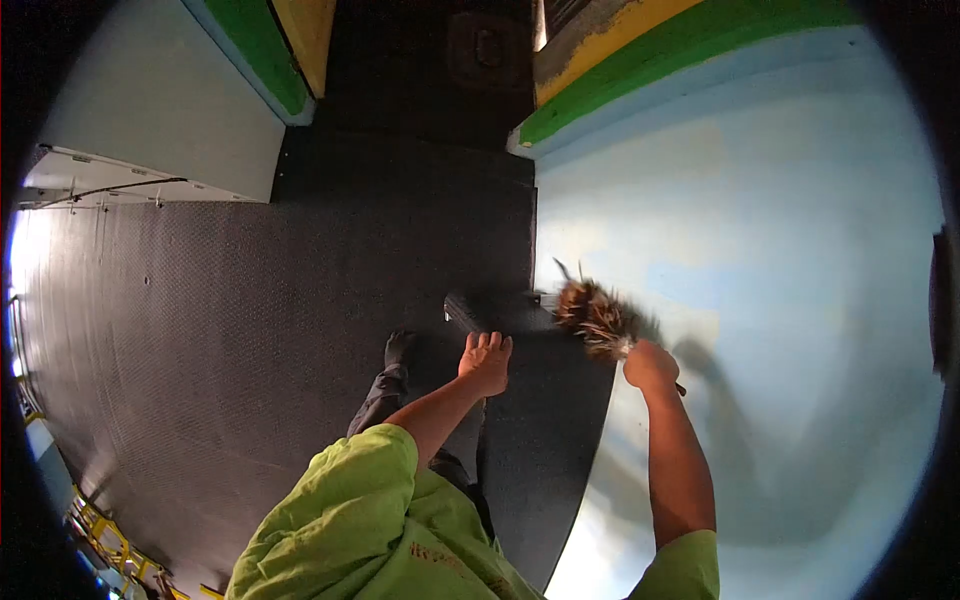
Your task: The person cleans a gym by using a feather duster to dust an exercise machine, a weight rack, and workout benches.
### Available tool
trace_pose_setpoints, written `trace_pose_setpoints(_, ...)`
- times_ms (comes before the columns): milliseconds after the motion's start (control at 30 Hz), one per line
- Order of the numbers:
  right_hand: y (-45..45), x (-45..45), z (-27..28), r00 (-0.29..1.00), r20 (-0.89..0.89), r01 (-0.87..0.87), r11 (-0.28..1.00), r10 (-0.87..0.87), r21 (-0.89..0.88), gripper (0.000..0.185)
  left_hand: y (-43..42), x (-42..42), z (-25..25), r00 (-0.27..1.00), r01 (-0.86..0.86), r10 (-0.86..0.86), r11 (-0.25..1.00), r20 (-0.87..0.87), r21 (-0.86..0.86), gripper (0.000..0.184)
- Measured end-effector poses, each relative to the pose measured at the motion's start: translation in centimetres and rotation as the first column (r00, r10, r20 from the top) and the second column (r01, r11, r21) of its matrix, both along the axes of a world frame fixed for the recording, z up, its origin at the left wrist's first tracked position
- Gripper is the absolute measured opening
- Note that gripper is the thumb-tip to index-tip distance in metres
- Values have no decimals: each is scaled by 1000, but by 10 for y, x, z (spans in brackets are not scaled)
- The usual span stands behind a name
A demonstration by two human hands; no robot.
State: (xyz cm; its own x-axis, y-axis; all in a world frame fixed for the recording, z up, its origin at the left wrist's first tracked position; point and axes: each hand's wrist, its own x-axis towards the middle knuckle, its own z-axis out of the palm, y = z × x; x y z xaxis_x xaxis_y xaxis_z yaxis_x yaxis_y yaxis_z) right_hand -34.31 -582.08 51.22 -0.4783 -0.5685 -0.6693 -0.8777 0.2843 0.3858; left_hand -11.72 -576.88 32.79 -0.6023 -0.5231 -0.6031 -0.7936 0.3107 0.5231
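Observation:
My right hand (652, 366) is closed round the handle of a feather duster (595, 318). Its brown feathers point left, against or close to the pale blue wall panel (790, 260), and look slightly blurred. A bit of dark handle sticks out behind the fist. My left hand (487, 362) has its fingers curled over the edge of a black seat-like thing (515, 312) that stands beside the wall. What lies under the left palm is hidden.
Dark textured flooring (230, 300) spreads to the left, with my shoe (399, 348) on it. A pale partition (190, 90) with green and yellow trim stands at upper left. Yellow rails (105, 530) show at lower left. A dark passage (430, 90) runs ahead.

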Motion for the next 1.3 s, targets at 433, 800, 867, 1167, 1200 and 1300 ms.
trace_pose_setpoints(433,-64,5,-118,990,6,-137,970,138,201,25,1,-36,-78,614,-765,761,639,-207,82,35)
trace_pose_setpoints(800,-87,1,-216,984,99,-162,981,151,108,27,3,-30,-80,567,-778,758,621,-322,93,30)
trace_pose_setpoints(867,-88,1,-251,990,78,-130,966,115,225,29,3,-29,-76,565,-779,766,617,-306,107,31)
trace_pose_setpoints(1167,-93,29,-335,987,136,-119,953,83,279,26,4,-30,-78,561,-783,767,614,-312,100,33)
trace_pose_setpoints(1200,-90,32,-343,969,201,-203,924,142,325,26,4,-30,-78,564,-783,769,614,-302,99,33)
trace_pose_setpoints(1300,-88,64,-322,961,253,-167,964,112,208,28,5,-31,-80,553,-791,770,605,-319,89,34)
